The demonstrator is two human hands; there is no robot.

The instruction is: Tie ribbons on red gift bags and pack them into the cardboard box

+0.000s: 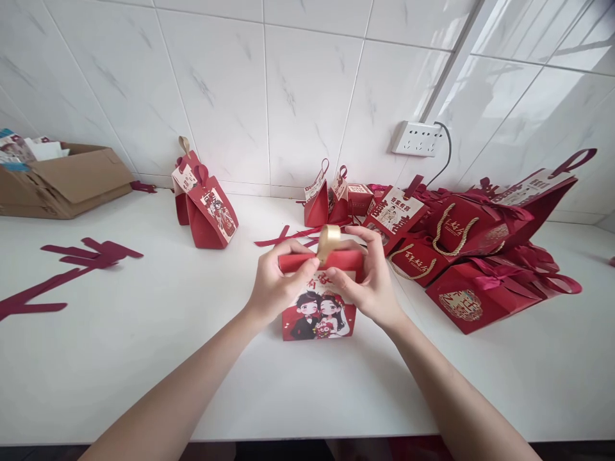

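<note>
A red gift box (pixel 317 320) with a cartoon bride and groom on its front stands upright on the white table, between my two hands. From its top rises a loop of gold ribbon (pixel 329 240). My left hand (pixel 283 278) grips the upper left edge, its thumb on the front face beside the ribbon's base. On the other side, my right hand (pixel 368 275) closes on the upper right edge, thumb on the front and fingers over the top. The box's back is hidden.
Several red gift boxes (pixel 471 301) are piled at the right, some with rope handles. Two finished-looking boxes (pixel 211 218) stand at the back left. Dark red ribbons (pixel 96 256) lie on the left of the table (pixel 144 358), near a cardboard box (pixel 77 179). A power strip (pixel 417 139) hangs on the tiled wall.
</note>
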